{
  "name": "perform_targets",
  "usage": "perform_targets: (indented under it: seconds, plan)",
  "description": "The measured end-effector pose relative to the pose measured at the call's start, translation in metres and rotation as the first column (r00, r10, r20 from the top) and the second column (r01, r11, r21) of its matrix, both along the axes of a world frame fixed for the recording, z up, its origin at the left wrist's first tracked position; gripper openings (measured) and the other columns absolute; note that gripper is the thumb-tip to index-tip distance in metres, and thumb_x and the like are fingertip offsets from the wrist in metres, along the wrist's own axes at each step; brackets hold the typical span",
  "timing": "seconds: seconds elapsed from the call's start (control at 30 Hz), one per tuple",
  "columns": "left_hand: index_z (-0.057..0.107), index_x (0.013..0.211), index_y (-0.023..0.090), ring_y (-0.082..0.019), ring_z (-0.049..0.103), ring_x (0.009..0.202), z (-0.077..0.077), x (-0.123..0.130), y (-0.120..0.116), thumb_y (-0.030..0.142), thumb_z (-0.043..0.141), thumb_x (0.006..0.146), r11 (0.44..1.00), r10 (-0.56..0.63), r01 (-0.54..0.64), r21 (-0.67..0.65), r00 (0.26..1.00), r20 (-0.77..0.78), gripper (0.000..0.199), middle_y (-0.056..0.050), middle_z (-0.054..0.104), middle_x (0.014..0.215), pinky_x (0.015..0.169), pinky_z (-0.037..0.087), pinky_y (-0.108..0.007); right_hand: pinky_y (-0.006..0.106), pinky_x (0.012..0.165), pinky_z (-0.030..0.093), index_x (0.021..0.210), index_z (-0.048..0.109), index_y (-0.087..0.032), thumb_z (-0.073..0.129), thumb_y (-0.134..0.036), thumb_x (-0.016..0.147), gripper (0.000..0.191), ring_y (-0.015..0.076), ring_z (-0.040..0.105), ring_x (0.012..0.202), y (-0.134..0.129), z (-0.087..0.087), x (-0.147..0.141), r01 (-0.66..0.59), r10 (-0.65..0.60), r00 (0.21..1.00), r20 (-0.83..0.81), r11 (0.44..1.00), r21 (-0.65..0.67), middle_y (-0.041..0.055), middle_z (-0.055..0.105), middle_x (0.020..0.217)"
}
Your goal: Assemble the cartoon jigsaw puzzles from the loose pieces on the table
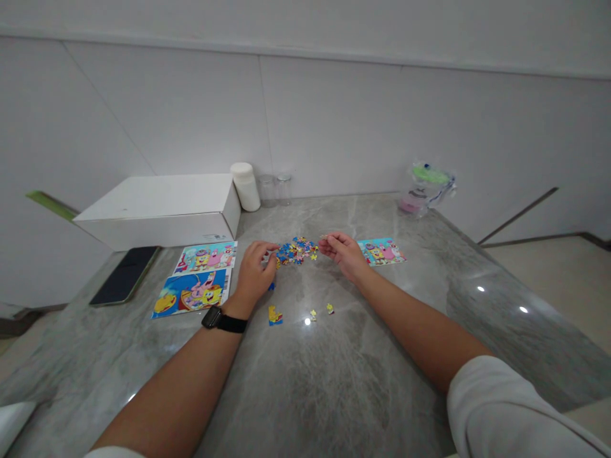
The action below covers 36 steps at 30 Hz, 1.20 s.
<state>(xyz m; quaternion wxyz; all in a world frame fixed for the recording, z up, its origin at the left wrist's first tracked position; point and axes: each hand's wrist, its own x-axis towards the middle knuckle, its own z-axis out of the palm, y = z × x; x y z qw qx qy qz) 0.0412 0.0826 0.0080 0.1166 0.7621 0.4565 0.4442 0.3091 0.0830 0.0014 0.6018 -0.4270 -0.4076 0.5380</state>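
A loose pile of small blue, yellow and pink jigsaw puzzle pieces (296,250) lies in the middle of the table. At its left edge is my left hand (256,270), fingers curved and thumb apart, with nothing visible held. Just right of the pile, my right hand (344,253) pinches a small pale puzzle piece (324,237) between thumb and fingers. Closer to me rest a few joined yellow-and-blue pieces (275,315) and two single pieces, a yellow one (313,314) and another (330,308) to its right. A blue piece (272,287) is partly hidden beside my left hand.
Two cartoon picture cards, upper (206,257) and lower (191,294), lie left; another card (383,251) sits right. A phone (125,276), white box (157,203), white bottle (245,187), clear jars (284,189) and plastic bag (424,189) stand around the grey table (310,394).
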Motion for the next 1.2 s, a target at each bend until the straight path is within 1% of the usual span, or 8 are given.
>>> perform_targets:
  seconds: [0.1, 0.3, 0.47, 0.6, 0.7, 0.8, 0.9, 1.2]
  plan:
    - [0.069, 0.106, 0.024, -0.022, 0.065, 0.098, 0.0, 0.001, 0.0, 0.016, 0.056, 0.094, 1.0, -0.003, 0.003, -0.006, 1.0, -0.008, 0.019, -0.006, 0.069, 0.106, 0.091, 0.057, -0.039, 0.041, 0.091, 0.062, 0.091, 0.067, -0.025, 0.09, -0.063, 0.068, 0.05, 0.0219, 0.075, 0.089, 0.001, 0.002, 0.005, 0.015, -0.015, 0.999, -0.039, 1.0, -0.016, 0.0035, 0.078, 0.089]
    - [0.07, 0.106, 0.024, -0.023, 0.066, 0.102, -0.004, 0.0, 0.002, 0.02, 0.056, 0.096, 1.0, -0.019, 0.018, -0.022, 1.0, -0.022, 0.018, -0.006, 0.069, 0.108, 0.091, 0.057, -0.039, 0.033, 0.083, 0.061, 0.09, 0.068, -0.024, 0.098, -0.054, 0.054, 0.056, 0.0177, 0.072, 0.082, 0.003, 0.0, 0.008, 0.003, -0.006, 0.999, -0.043, 0.998, -0.058, 0.001, 0.077, 0.089]
    - [0.071, 0.107, 0.024, -0.023, 0.066, 0.103, -0.006, -0.001, 0.003, 0.02, 0.057, 0.095, 0.999, -0.028, 0.027, -0.037, 0.999, -0.026, 0.019, -0.007, 0.069, 0.109, 0.091, 0.057, -0.04, 0.025, 0.066, 0.053, 0.088, 0.071, -0.023, 0.091, -0.053, 0.063, 0.045, 0.0136, 0.065, 0.069, 0.003, -0.003, 0.005, 0.0, 0.0, 0.965, 0.261, 1.0, -0.003, -0.0011, 0.074, 0.078]
    - [0.072, 0.106, 0.024, -0.023, 0.066, 0.106, -0.005, -0.002, 0.003, 0.02, 0.057, 0.095, 0.999, -0.017, 0.015, -0.047, 0.999, -0.033, 0.019, -0.006, 0.069, 0.11, 0.093, 0.057, -0.039, 0.024, 0.061, 0.049, 0.088, 0.074, -0.022, 0.085, -0.049, 0.07, 0.035, 0.0131, 0.063, 0.066, 0.001, -0.002, 0.006, -0.116, 0.086, 0.889, 0.451, 0.993, 0.038, -0.0013, 0.074, 0.077]
    - [0.072, 0.106, 0.024, -0.023, 0.066, 0.107, -0.005, -0.002, 0.004, 0.019, 0.056, 0.095, 0.998, -0.015, 0.013, -0.055, 0.999, -0.034, 0.02, -0.006, 0.069, 0.111, 0.094, 0.057, -0.039, 0.025, 0.063, 0.051, 0.089, 0.075, -0.023, 0.081, -0.04, 0.075, 0.023, 0.0141, 0.066, 0.068, -0.002, 0.002, 0.011, -0.215, 0.163, 0.779, 0.606, 0.977, 0.014, -0.0014, 0.076, 0.078]
    - [0.072, 0.105, 0.024, -0.023, 0.066, 0.108, -0.006, -0.002, 0.004, 0.017, 0.056, 0.094, 0.998, -0.024, 0.022, -0.059, 0.999, -0.032, 0.02, -0.006, 0.069, 0.111, 0.096, 0.057, -0.04, 0.025, 0.066, 0.051, 0.087, 0.077, -0.024, 0.079, -0.027, 0.076, 0.012, 0.0153, 0.069, 0.07, -0.005, 0.006, 0.019, -0.328, 0.262, 0.58, 0.771, 0.942, -0.073, -0.0018, 0.076, 0.077]
    - [0.072, 0.105, 0.024, -0.022, 0.066, 0.108, -0.005, -0.001, 0.004, 0.017, 0.056, 0.095, 0.998, -0.023, 0.022, -0.067, 1.0, -0.017, 0.02, -0.006, 0.068, 0.11, 0.097, 0.057, -0.039, 0.024, 0.062, 0.05, 0.085, 0.078, -0.024, 0.079, -0.021, 0.073, 0.012, 0.0158, 0.07, 0.067, -0.006, 0.007, 0.025, -0.404, 0.379, 0.423, 0.823, 0.892, -0.204, -0.0023, 0.076, 0.074]
    - [0.072, 0.105, 0.024, -0.022, 0.066, 0.107, 0.0, -0.001, 0.002, 0.017, 0.055, 0.096, 0.994, -0.002, 0.0, -0.107, 1.0, -0.022, 0.021, -0.006, 0.069, 0.11, 0.094, 0.058, -0.039, 0.025, 0.066, 0.049, 0.09, 0.08, -0.025, 0.075, -0.013, 0.076, 0.019, 0.0159, 0.07, 0.069, -0.014, 0.013, 0.018, -0.451, 0.336, 0.199, 0.921, 0.865, -0.219, -0.0022, 0.077, 0.077]
